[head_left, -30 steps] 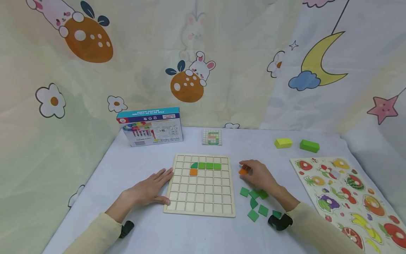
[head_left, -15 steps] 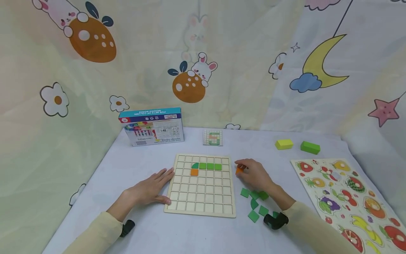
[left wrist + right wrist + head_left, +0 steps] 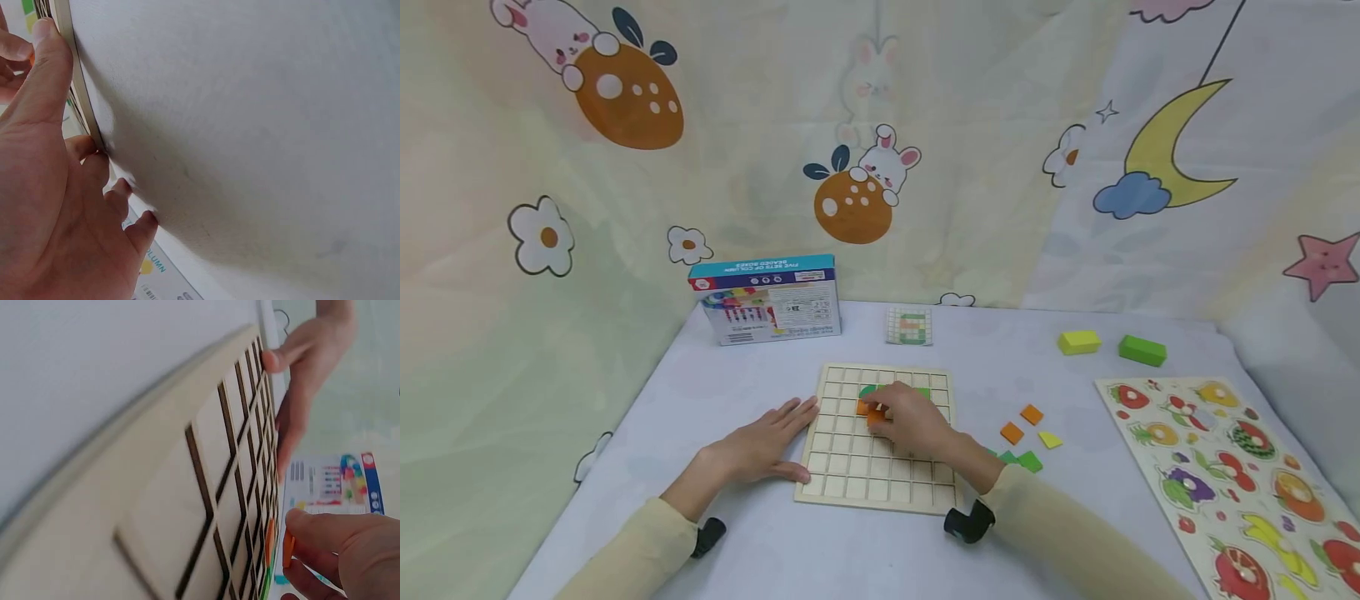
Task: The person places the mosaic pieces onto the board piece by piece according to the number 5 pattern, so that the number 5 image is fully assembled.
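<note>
1 hand (R) (image 3: 919, 423) pinches 1 org tile (image 3: 288, 549).

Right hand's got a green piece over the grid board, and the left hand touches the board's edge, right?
Not quite: the piece in the right hand is orange, not green, as the right wrist view shows. It is over the grid board, and the left hand touches its edge.

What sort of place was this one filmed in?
Probably a children's play or learning corner, perhaps set up for filming: a cartoon-print cloth hangs behind a white-covered table with a grid board and a fruit-picture board.
</note>
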Motion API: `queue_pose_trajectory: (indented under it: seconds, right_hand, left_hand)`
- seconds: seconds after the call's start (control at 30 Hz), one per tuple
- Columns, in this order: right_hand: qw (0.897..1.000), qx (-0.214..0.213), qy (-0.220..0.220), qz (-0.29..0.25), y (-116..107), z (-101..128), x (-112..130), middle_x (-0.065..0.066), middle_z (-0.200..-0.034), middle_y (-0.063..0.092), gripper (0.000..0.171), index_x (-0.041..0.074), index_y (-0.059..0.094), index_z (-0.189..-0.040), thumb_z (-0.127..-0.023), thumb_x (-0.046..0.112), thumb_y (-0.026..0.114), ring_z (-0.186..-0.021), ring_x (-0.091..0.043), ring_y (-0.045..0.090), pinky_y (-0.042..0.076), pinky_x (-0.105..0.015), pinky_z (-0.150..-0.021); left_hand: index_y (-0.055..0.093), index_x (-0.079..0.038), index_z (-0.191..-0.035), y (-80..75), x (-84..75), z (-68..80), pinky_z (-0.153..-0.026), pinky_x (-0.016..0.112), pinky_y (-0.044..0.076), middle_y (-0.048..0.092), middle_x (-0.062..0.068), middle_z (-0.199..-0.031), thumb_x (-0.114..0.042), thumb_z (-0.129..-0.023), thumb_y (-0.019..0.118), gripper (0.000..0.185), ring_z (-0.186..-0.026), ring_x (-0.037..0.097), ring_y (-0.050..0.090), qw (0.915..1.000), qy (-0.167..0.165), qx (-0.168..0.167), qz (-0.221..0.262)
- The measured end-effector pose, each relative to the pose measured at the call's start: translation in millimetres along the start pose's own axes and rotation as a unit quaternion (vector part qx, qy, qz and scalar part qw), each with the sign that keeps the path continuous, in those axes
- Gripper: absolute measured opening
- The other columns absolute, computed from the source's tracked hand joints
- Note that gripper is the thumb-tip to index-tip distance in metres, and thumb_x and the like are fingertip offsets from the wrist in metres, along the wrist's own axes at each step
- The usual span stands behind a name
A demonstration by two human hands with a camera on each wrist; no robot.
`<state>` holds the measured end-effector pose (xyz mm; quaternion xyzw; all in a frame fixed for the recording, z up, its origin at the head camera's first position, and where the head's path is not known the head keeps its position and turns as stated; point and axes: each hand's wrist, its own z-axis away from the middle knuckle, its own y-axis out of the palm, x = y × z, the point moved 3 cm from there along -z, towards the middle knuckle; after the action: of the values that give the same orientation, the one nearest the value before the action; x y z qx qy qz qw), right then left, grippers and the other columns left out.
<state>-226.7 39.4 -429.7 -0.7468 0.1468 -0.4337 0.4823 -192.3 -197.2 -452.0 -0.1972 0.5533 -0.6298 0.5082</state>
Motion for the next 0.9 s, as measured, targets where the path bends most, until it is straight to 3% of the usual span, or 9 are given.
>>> queue_pose_trajectory:
  seconds: [0.13,0.33,0.9]
  right_hand:
    - [0.999,-0.004,-0.017,0.034,12.7,-6.3,8.0,0.000,-0.105,0.072,0.033,0.011,0.070,-0.115,-0.084,0.016,0.076,-0.091,-0.013,0.062,0.054,-0.023,-0.079]
    - [0.997,-0.007,-0.019,0.075,20.6,-7.2,10.0,-0.001,-0.113,0.071,0.033,0.013,0.071,-0.115,-0.083,0.019,0.077,-0.108,-0.018,0.064,0.054,-0.031,-0.094]
    - [0.997,-0.005,-0.010,0.070,19.9,-3.5,10.4,-0.002,-0.115,0.069,0.034,0.014,0.070,-0.117,-0.084,0.019,0.076,-0.108,-0.017,0.062,0.055,-0.030,-0.093]
  left_hand:
    - [0.016,-0.013,-0.156,-0.1,-1.1,0.2,-0.122,0.052,0.020,0.011,0.003,-0.165,-0.068,-0.079,0.059,0.104,-0.152,0.031,0.009,1.0000,0.000,-0.002,-0.007]
    - [0.016,-0.012,-0.156,-2.6,-3.9,2.6,-0.121,0.052,0.021,0.011,0.004,-0.165,-0.066,-0.080,0.060,0.103,-0.152,0.032,0.010,1.0000,0.003,-0.004,-0.005]
    - [0.016,-0.014,-0.156,-1.6,-2.8,0.3,-0.122,0.053,0.020,0.010,0.003,-0.165,-0.066,-0.079,0.061,0.104,-0.152,0.031,0.008,1.0000,-0.003,0.001,0.000]
